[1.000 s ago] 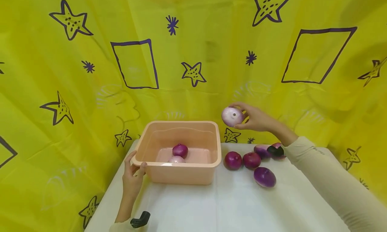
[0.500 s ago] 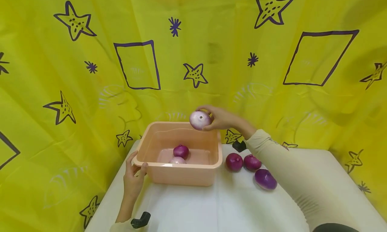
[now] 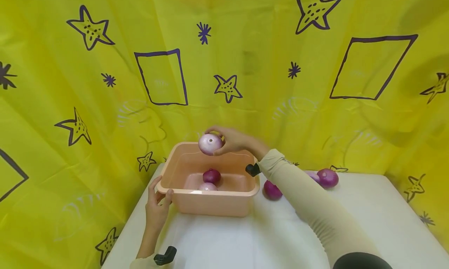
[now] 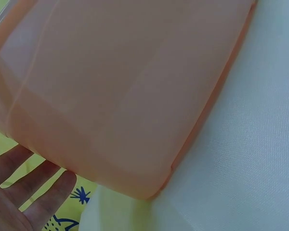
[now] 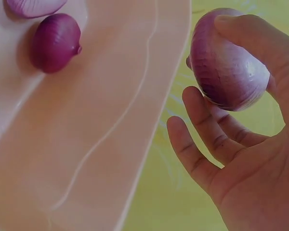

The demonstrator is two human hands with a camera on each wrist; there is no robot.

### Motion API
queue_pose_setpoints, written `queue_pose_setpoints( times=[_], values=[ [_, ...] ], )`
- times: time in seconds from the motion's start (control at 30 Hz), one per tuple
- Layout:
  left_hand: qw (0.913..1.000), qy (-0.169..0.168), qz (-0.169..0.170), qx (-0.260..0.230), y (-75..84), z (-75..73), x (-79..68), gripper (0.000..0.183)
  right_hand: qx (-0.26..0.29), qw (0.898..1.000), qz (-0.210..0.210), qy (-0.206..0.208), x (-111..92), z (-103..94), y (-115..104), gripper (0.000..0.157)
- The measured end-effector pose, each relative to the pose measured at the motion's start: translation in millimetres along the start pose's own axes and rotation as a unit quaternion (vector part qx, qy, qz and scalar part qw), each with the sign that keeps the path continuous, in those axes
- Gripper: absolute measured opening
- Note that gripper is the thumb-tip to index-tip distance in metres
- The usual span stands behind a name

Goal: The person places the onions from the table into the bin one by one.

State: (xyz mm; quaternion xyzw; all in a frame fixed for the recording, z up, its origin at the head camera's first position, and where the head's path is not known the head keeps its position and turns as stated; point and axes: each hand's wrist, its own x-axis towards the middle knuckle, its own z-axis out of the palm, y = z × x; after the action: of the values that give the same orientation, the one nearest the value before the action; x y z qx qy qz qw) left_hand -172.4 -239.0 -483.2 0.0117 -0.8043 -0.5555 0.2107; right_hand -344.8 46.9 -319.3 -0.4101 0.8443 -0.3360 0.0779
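Observation:
My right hand (image 3: 233, 139) pinches a pale purple onion (image 3: 210, 144) between thumb and fingers, up over the back part of a peach plastic basin (image 3: 214, 202). The right wrist view shows the thumb on one side of this onion (image 5: 226, 62) and fingertips on the other. Inside the basin lie a dark red onion (image 3: 212, 176) and a paler onion (image 3: 208, 186), the latter partly hidden by the front rim. My left hand (image 3: 157, 210) grips the basin's front left corner, its thumb at the front and fingers along the left side. In the left wrist view its fingers (image 4: 48, 187) touch the basin wall.
Right of the basin, on the white-covered table (image 3: 217, 241), sit a dark red onion (image 3: 273, 190) and a purple onion (image 3: 327, 178). My right sleeve (image 3: 308, 202) hides other onions there. A yellow curtain (image 3: 259, 117) with drawn stars hangs behind the table.
My right hand has carried the pale onion leftward, from right of the basin to over it. The left hand keeps its grip on the corner.

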Motion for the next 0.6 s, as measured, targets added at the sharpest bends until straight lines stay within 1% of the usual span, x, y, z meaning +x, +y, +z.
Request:
queue_pose_setpoints(
  times=[0.07, 0.17, 0.4, 0.5, 0.6],
  values=[
    [1.0000, 0.000, 0.001, 0.001, -0.1, 0.4, 0.1, 0.065, 0.007, 1.000, 0.004, -0.002, 2.0, 4.2, -0.5, 0.068],
    [1.0000, 0.003, 0.000, 0.001, -0.7, -0.1, 0.1, 0.063, 0.010, 1.000, 0.000, -0.013, 4.2, 11.5, -1.0, 0.066],
    [1.0000, 0.006, -0.005, -0.001, -1.2, -0.5, 0.0, 0.061, -0.019, 0.998, -0.014, -0.062, 10.2, 31.1, 6.1, 0.061],
    [1.0000, 0.004, -0.003, -0.005, -1.3, -0.8, 0.1, 0.061, -0.014, 0.997, -0.005, -0.080, 12.5, 37.8, 8.7, 0.059],
    [1.0000, 0.006, -0.003, -0.004, -1.4, -0.8, 0.6, 0.061, -0.003, 0.996, 0.006, -0.089, 13.9, 41.9, 9.3, 0.058]
  ],
)
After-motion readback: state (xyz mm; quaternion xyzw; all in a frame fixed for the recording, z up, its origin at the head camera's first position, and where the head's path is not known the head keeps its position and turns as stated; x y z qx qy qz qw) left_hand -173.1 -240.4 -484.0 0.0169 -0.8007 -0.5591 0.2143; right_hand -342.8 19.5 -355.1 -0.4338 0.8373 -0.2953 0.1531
